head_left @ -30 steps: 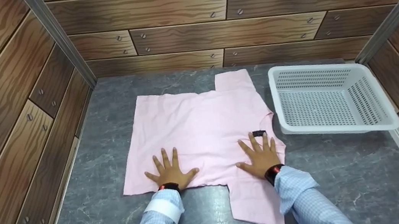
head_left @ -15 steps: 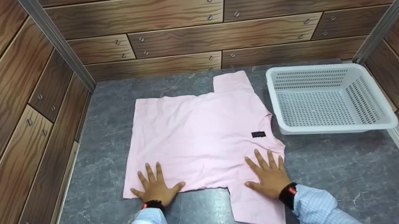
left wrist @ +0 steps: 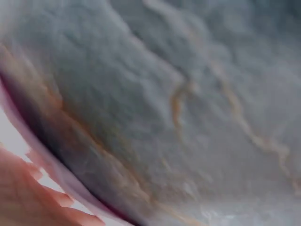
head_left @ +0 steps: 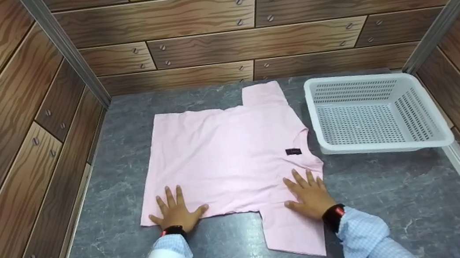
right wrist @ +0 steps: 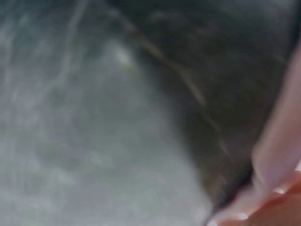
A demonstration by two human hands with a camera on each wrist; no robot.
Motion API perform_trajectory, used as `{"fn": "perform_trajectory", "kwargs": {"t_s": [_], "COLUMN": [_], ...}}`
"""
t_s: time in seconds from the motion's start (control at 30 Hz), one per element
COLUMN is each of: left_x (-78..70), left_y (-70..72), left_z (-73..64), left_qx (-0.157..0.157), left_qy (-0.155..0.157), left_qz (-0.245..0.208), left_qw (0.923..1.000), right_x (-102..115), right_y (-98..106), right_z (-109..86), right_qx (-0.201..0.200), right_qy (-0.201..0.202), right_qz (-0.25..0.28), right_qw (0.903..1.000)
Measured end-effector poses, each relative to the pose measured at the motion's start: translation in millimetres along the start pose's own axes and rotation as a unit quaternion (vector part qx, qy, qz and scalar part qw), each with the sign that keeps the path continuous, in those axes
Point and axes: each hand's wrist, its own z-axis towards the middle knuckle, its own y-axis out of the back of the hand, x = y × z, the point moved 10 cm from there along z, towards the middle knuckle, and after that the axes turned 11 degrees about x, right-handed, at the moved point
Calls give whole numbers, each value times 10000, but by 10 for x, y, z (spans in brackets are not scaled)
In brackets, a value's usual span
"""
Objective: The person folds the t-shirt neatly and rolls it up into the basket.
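A pink shirt [head_left: 224, 156] lies spread flat on a grey, marble-patterned tabletop [head_left: 115, 237], turned sideways with its hem to the left and its neckline, marked by a black label [head_left: 293, 151], to the right. A person's left hand [head_left: 176, 213] rests on the near corner by the hem; the right hand [head_left: 310, 196] rests at the near shoulder, where a short sleeve extends toward the person. Both hands' fingers are straight and spread apart, laid on the cloth. Black bands [head_left: 334, 217] circle both wrists, below light blue checked cuffs [head_left: 361, 233]. A white perforated basket [head_left: 386, 148] stands just beside the neckline, to its right. Wood-patterned walls [head_left: 197, 13] enclose the back and sides.
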Motion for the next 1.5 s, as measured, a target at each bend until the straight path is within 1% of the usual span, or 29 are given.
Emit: {"fn": "perform_trajectory", "kwargs": {"t_s": [0.07,0.13,0.23,0.3,0.37,0.43,0.47,0.5,0.53,0.57,0.6,0.67,0.7,0.73,0.77,0.8,0.83,0.9,0.97,1.03,1.1,1.17,1.23,1.27,1.3,1.33,1.43,1.5], "left_x": [45,115,247,351,460,559,600,640,674,701,722,771,799,822,845,871,896,948,981,1008,1021,1024,1029,1033,1036,1042,1054,1053], "left_y": [89,206,401,488,545,580,593,606,615,626,637,634,626,616,609,598,581,561,547,521,502,488,475,467,460,454,434,431], "left_z": [-22,-41,-99,-136,-177,-216,-237,-253,-264,-275,-287,-295,-296,-300,-306,-313,-321,-344,-370,-391,-402,-410,-412,-409,-410,-414,-420,-429], "left_qx": [-182,-460,-918,-1093,-1131,-1083,-1043,-1020,-981,-969,-961,-896,-866,-834,-824,-813,-793,-811,-834,-799,-764,-741,-728,-721,-709,-700,-661,-654], "left_qy": [30,67,124,149,218,339,393,445,489,509,505,525,547,566,592,633,683,772,792,802,774,745,732,724,727,743,774,781], "left_qz": [-139,-241,-344,-489,-692,-903,-998,-1100,-1199,-1307,-1454,-1794,-1961,-2116,-2229,-2341,-2440,-2600,-2800,-3010,-3127,-3163,-3182,-3196,-3220,-3245,-3345,-3395], "left_qw": [9997,9986,9951,9927,9909,9894,9888,9877,9867,9854,9834,9783,9752,9721,9695,9667,9641,9591,9531,9469,9436,9428,9424,9420,9413,9404,9369,9351], "right_x": [-16,-45,-143,-253,-389,-521,-585,-642,-691,-730,-759,-790,-789,-779,-767,-745,-724,-675,-627,-578,-523,-471,-397,-357,-318,-270,-112,-26], "right_y": [108,248,461,543,558,529,494,452,403,351,295,177,128,85,46,14,-14,-58,-112,-170,-222,-255,-271,-280,-295,-314,-389,-440], "right_z": [-67,-151,-302,-391,-466,-532,-561,-590,-613,-633,-649,-677,-685,-689,-692,-695,-695,-692,-693,-701,-713,-725,-735,-740,-746,-753,-795,-839], "right_qx": [-186,-513,-1113,-1326,-1319,-1179,-1057,-945,-841,-755,-677,-538,-475,-409,-353,-278,-208,-80,75,291,527,719,878,963,1050,1178,1677,2041], "right_qy": [-3,-32,-166,-396,-753,-1150,-1332,-1500,-1636,-1746,-1834,-2016,-2076,-2100,-2133,-2141,-2130,-2060,-2022,-2018,-1979,-1882,-1634,-1485,-1324,-1120,-501,-178], "right_qz": [219,397,744,949,1219,1508,1780,2116,2495,2930,3377,4237,4529,4762,4937,5022,5074,5123,5165,5097,4959,4769,4573,4506,4474,4496,4566,4707], "right_qw": [9996,9979,9909,9858,9809,9748,9692,9611,9508,9370,9207,8814,8657,8529,8424,8374,8347,8337,8320,8359,8439,8556,8698,8750,8782,8783,8723,8581]}}
